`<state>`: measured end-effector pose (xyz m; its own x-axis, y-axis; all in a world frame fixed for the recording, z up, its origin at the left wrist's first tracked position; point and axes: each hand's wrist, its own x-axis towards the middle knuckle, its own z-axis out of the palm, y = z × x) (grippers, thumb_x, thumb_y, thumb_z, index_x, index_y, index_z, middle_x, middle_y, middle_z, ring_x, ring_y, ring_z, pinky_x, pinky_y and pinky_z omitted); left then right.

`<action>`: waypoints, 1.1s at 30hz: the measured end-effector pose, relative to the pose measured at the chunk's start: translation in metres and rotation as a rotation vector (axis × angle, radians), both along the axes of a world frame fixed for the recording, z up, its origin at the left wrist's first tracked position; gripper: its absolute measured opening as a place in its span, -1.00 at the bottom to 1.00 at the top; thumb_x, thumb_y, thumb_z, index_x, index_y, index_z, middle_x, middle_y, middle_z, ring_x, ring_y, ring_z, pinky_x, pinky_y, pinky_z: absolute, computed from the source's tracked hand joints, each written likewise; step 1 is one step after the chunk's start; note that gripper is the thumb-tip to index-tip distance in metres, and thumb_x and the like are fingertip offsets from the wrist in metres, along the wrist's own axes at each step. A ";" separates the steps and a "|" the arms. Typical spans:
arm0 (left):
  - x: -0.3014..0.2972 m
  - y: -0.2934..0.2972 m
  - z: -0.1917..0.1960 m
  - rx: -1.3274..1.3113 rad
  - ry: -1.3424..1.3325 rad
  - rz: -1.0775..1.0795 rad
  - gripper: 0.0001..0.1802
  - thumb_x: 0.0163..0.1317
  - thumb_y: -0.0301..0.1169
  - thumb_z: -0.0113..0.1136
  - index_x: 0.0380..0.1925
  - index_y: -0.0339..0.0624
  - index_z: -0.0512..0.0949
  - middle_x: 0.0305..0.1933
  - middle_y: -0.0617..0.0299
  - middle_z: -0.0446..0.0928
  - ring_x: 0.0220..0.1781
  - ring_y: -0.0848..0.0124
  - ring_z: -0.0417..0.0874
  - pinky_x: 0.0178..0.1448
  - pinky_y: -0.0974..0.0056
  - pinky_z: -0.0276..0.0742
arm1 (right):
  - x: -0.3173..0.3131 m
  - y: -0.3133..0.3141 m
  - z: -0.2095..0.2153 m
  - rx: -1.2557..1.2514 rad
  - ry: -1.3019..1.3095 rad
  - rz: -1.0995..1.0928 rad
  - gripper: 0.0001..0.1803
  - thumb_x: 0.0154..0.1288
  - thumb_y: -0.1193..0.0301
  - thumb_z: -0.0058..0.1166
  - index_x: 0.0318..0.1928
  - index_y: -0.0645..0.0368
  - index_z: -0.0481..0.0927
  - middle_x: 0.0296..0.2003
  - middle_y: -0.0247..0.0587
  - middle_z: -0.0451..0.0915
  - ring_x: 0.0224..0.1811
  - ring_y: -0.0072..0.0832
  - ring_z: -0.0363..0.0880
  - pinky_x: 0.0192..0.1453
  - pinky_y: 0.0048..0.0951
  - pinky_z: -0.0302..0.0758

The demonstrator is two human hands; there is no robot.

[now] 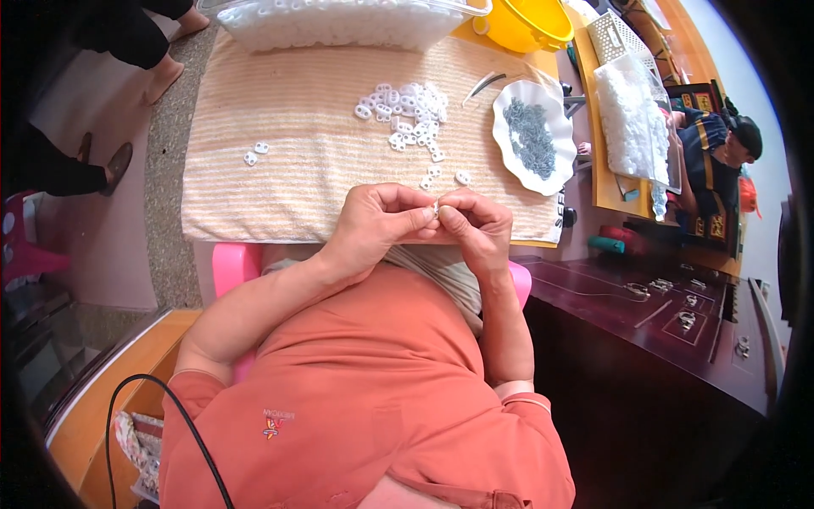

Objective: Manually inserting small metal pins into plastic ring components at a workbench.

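Observation:
My left hand (373,222) and my right hand (479,229) meet at the near edge of the towel-covered table. Between their pinched thumbs and forefingers they hold a small white piece (436,208), mostly hidden by the fingertips. Just beyond the hands lie a few loose white oval pieces with two holes (462,178). A larger heap of such white pieces (409,106) is spread further back. To the right, a white scalloped dish (551,174) contains many small thin grey parts (530,136).
The striped towel (280,195) covers the table. Two white pieces (256,153) sit at left. A slim dark curved tool (485,86) lies near the dish. At the back stand a clear tub of white pieces (331,25) and a yellow basin (530,24). Other people are nearby.

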<state>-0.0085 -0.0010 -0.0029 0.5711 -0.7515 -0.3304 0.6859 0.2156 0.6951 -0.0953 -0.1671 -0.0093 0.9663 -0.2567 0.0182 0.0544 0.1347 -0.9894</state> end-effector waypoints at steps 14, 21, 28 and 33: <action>0.000 0.000 0.003 -0.012 0.043 0.008 -0.85 0.23 -0.58 0.19 -0.20 -0.37 0.57 -0.30 0.14 0.63 -0.28 0.45 0.67 -0.12 0.38 0.66 | -0.001 -0.012 0.018 -0.147 0.107 -0.061 -0.87 0.28 0.64 0.10 -0.17 0.40 0.62 -0.33 -0.23 0.58 -0.42 -0.64 0.53 -0.33 -0.66 0.51; 0.001 0.000 0.001 0.027 0.072 0.015 -0.85 0.23 -0.56 0.20 -0.20 -0.36 0.56 -0.30 0.14 0.63 -0.31 0.45 0.66 -0.14 0.38 0.65 | 0.019 -0.027 0.011 -1.017 0.130 -0.198 -0.85 0.21 0.53 0.19 -0.18 0.25 0.63 -0.34 -0.15 0.58 -0.48 -0.42 0.55 -0.39 -0.44 0.45; 0.001 -0.001 0.001 0.041 0.087 0.021 -0.85 0.23 -0.56 0.20 -0.20 -0.36 0.56 -0.32 0.14 0.62 -0.31 0.46 0.66 -0.15 0.39 0.65 | 0.019 -0.024 0.017 -1.106 0.201 -0.138 -0.89 0.19 0.44 0.20 -0.26 0.13 0.59 -0.31 -0.20 0.59 -0.41 -0.25 0.60 -0.33 -0.28 0.48; 0.001 0.000 -0.001 0.029 0.079 0.023 -0.80 0.23 -0.54 0.22 -0.17 -0.43 0.55 -0.31 0.12 0.62 -0.31 0.46 0.67 -0.16 0.41 0.67 | 0.017 -0.024 0.017 -1.160 0.185 -0.074 -0.85 0.16 0.52 0.22 -0.24 0.22 0.58 -0.36 -0.18 0.58 -0.47 -0.38 0.59 -0.40 -0.40 0.47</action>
